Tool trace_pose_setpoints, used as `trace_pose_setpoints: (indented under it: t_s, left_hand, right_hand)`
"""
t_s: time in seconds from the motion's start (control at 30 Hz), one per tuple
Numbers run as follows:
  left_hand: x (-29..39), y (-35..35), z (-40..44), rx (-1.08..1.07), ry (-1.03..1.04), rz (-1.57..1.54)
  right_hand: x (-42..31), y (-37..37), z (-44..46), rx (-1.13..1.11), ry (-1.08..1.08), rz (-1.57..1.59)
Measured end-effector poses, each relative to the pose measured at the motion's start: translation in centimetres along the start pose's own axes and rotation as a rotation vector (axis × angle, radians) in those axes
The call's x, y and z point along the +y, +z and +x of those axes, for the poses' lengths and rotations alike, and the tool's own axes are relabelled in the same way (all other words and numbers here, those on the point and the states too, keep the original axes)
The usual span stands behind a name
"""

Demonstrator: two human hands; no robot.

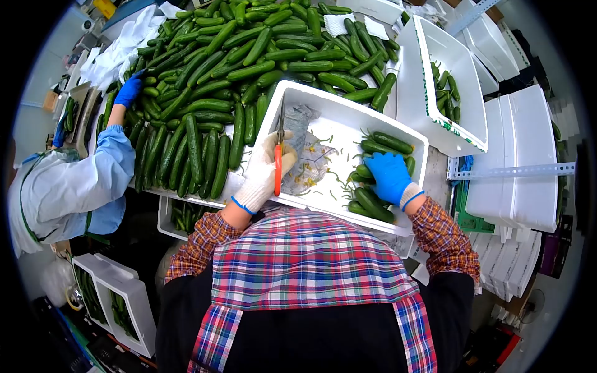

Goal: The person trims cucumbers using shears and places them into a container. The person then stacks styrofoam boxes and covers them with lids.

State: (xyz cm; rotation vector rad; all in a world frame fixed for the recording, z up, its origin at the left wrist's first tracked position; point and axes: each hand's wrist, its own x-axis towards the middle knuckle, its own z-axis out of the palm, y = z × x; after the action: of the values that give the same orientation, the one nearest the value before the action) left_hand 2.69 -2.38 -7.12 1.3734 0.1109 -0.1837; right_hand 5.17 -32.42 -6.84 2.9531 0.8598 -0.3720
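My left hand [266, 168], in a white knit glove, is closed around a pair of scissors [278, 169] with orange handles. Their dark blades point away from me over the left wall of a white foam box [388, 216]. Inside that box, at its right end, my right hand [387, 176] in a blue glove lies over several cucumbers [372, 202]. Its fingers curl down onto a cucumber, though the fingertips are partly hidden. Cut stem bits [336, 163] and a crumpled clear plastic bag [303, 165] lie on the box floor beside my left hand.
A large heap of cucumbers [205, 81] covers the table beyond the box. At the left, a co-worker's blue-gloved hand [129, 91] touches the heap. Another foam box [463, 102] holding cucumbers stands at the right, near a metal rail [516, 171]. More foam boxes [140, 292] are at lower left.
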Motion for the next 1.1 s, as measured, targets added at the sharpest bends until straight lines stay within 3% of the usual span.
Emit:
trace_pose_setpoints:
  t_s: [0.23, 0.4, 0.5, 0.8, 0.87, 0.9, 0.93, 1.0, 1.1]
  left_hand:
    - [-0.3, -0.1, 0.0, 0.008, 0.006, 0.005]
    - [-0.9, -0.4, 0.1, 0.003, -0.001, -0.036]
    - [-0.6, -0.3, 0.1, -0.005, 0.004, -0.048]
    - [-0.7, -0.2, -0.1, -0.006, 0.015, -0.092]
    - [-0.8, -0.4, 0.0, 0.004, 0.033, -0.112]
    - [-1.1, -0.4, 0.2, -0.004, 0.054, -0.111]
    - [-1.3, -0.4, 0.2, -0.014, 0.071, -0.112]
    - [-0.2, -0.4, 0.0, -0.025, -0.024, -0.098]
    - [-0.8, -0.3, 0.4, -0.019, 0.040, -0.068]
  right_hand:
    - [1.7, 1.1, 2.4, -0.300, -0.143, -0.088]
    - [-0.3, -0.5, 2.2, -0.313, -0.183, -0.196]
    - [0.7, 0.1, 1.6, -0.324, -0.118, -0.013]
    - [1.1, -0.5, 2.7, -0.386, -0.230, -0.001]
    - [1.1, -1.2, 2.9, -0.154, -0.179, 0.317]
    - [0.0, -3.7, 2.9, -0.236, 0.035, 0.594]
    - [-0.5, -4.8, 3.1, -0.246, 0.033, 0.588]
    - [-1.4, -5.9, 3.2, -0.083, 0.127, 1.719]
    - [-3.1, -5.2, 4.3, -0.044, -0.160, 2.387]
